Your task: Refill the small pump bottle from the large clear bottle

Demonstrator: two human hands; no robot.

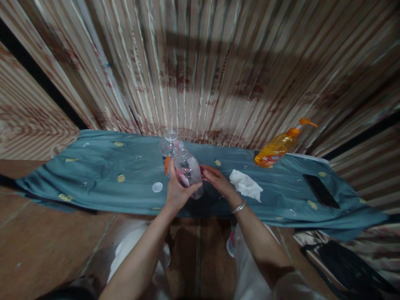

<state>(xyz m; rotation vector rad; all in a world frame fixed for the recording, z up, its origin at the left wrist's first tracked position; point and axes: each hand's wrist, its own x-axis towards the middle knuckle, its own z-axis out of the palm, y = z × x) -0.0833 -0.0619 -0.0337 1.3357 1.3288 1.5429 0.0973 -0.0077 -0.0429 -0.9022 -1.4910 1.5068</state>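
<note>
There is one view only, taken from the person's head and looking forward and steeply down, so both forearms run up from the bottom edge toward the teal cloth (103, 175). It sits close above that cloth, with the person's own knees straight below the cloth and the striped curtain (200, 66) rising just behind it. The wide lens bends the curtain's stripes and the cloth's edges outward.

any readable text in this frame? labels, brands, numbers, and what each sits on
Nothing reads legibly.
Orange pump bottle: red label patch, blurred, no letters made out.
Clear bottle held in the left hand: pink label, unreadable.
Curtain: reddish print, smeared, cannot be read.
Dark phone: no text visible.
</note>
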